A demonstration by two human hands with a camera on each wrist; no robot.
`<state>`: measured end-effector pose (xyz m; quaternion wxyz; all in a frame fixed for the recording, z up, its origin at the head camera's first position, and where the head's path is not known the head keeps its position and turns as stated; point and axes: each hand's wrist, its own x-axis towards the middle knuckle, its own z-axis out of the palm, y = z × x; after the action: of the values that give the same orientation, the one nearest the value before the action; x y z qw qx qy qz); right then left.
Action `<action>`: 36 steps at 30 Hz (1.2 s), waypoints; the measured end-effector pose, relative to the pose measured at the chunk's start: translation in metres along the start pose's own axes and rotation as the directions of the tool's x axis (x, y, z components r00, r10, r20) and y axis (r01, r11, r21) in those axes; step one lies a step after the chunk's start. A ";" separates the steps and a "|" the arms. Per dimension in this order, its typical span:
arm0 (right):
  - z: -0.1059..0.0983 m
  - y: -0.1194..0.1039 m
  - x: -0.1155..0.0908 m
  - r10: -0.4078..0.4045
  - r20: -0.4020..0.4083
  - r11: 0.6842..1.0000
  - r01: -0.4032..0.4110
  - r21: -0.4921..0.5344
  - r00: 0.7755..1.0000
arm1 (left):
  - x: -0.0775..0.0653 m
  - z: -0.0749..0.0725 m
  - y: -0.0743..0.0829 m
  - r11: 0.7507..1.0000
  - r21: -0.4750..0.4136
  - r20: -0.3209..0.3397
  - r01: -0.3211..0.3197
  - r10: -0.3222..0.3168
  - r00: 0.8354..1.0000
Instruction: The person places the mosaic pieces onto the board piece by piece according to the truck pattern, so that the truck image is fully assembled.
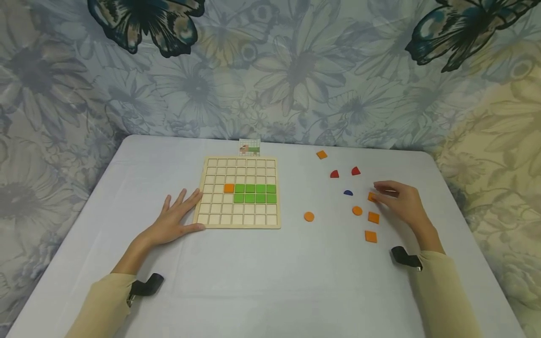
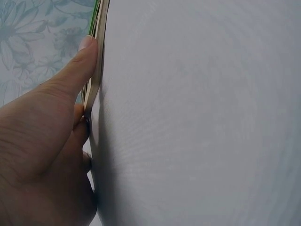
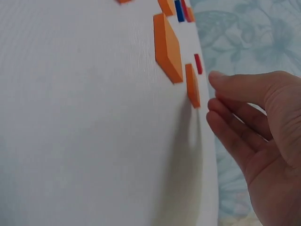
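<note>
My left hand [image 1: 175, 220] lies at the left edge of a wooden grid board [image 1: 241, 226], fingers spread and fairly straight, with the thumb on its near left corner. In the left wrist view the thumb [image 2: 75, 70] presses along the board's side [image 2: 98, 70]. On the board, several green squares [image 1: 255, 193] form two rows, and an orange square [image 1: 228, 188] sits left of the upper one. The right hand [image 1: 399, 202] hovers by a loose orange square tile [image 1: 371, 196], fingers loosely bent and holding nothing. In the right wrist view that tile [image 3: 192, 85] lies just beyond the fingertips.
Nearer me lie two more orange squares [image 1: 373, 217], beside an orange circle [image 1: 357, 211]. Another orange circle [image 1: 309, 216] is closer to the board. Farther back are two red pieces [image 1: 355, 171], a blue half circle [image 1: 348, 193] and an orange square [image 1: 321, 154]. A pattern card [image 1: 249, 147] lies behind the board.
</note>
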<state>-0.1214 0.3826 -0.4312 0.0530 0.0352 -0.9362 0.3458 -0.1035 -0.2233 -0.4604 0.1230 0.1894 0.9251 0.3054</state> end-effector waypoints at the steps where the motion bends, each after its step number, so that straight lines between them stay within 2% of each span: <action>1: -0.001 0.003 -0.002 0.000 -0.002 1.000 0.000 0.000 1.000 | 0.000 0.000 0.001 1.000 -0.003 -0.001 -0.002 0.002 1.000; 5: -0.005 0.010 -0.007 -0.014 -0.002 1.000 0.014 -0.006 1.000 | 0.000 0.000 0.002 1.000 -0.002 0.000 -0.003 0.003 1.000; 12: -0.002 0.010 -0.009 0.049 0.042 0.997 -0.047 -0.053 0.998 | -0.001 0.000 0.001 1.000 -0.004 0.009 0.007 -0.007 1.000; 23: 0.003 0.004 -0.008 -0.009 0.032 0.997 0.012 -0.074 0.999 | 0.000 0.001 0.000 1.000 0.001 0.000 -0.002 0.002 1.000; 30: 0.006 -0.004 -0.004 -0.029 0.055 1.000 0.029 0.000 0.998 | 0.000 0.001 -0.003 1.000 -0.003 0.000 -0.001 0.001 1.000; 36: 0.011 -0.012 0.004 -0.089 0.053 0.996 0.088 0.021 0.995 | 0.001 0.001 -0.002 1.000 -0.004 -0.003 -0.005 0.005 1.000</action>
<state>-0.1247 0.3656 -0.4314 0.0427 0.0865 -0.9315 0.3507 -0.1046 -0.2239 -0.4631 0.1213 0.1910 0.9242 0.3077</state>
